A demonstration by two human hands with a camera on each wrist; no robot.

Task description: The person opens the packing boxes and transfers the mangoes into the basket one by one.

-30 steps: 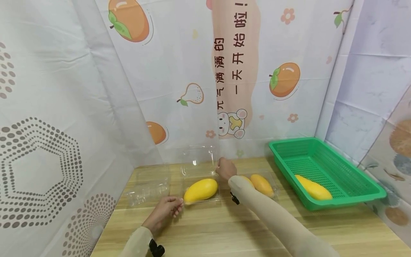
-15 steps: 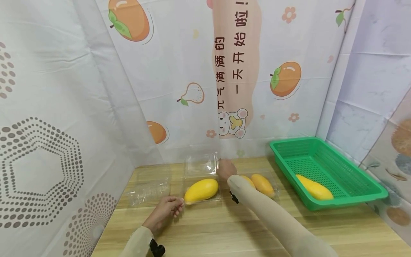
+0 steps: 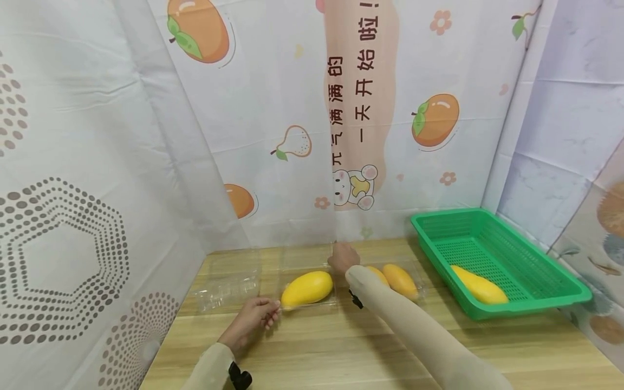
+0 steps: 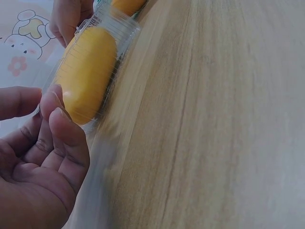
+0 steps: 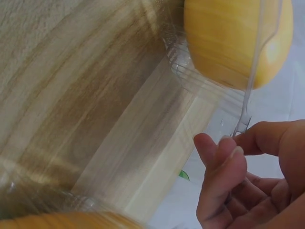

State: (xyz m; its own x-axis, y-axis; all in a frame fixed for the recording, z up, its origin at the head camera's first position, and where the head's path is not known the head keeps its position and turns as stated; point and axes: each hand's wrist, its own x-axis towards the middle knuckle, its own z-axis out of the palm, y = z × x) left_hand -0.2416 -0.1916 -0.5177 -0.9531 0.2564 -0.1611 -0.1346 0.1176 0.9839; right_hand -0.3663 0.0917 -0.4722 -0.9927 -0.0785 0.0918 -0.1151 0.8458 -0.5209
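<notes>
Reaching in over the near edge of a pale wooden table [image 3: 292, 352], two arms in beige sleeves work around a see-through plastic box [image 3: 312, 306]. The left hand [image 3: 251, 320] is nearest, its thumb and forefinger pinching the box's near left corner while the other fingers curl in loosely. Inside the box lies one yellow mango [image 3: 307, 288], on its side. Its long axis slants from the near left end, just beside the left fingertips, to the far right end, close by the right hand [image 3: 344, 257], so the fruit lies along the line between the hands; the left appears slightly closer. The right hand, farther off, pinches plastic near the box's far right corner (whether lid or rim cannot be told). Behind the mango stands a faint see-through lid [image 3: 307, 255], hard to make out. To the left sits another see-through container [image 3: 229, 292]; to the right, partly behind the right forearm, a second packed container holds orange-yellow mangoes [image 3: 400, 280]. Farther right, a green basket [image 3: 536, 309] holds one yellow fruit [image 3: 480, 285]. Beyond everything hangs a white fruit-print curtain [image 3: 244, 108].
</notes>
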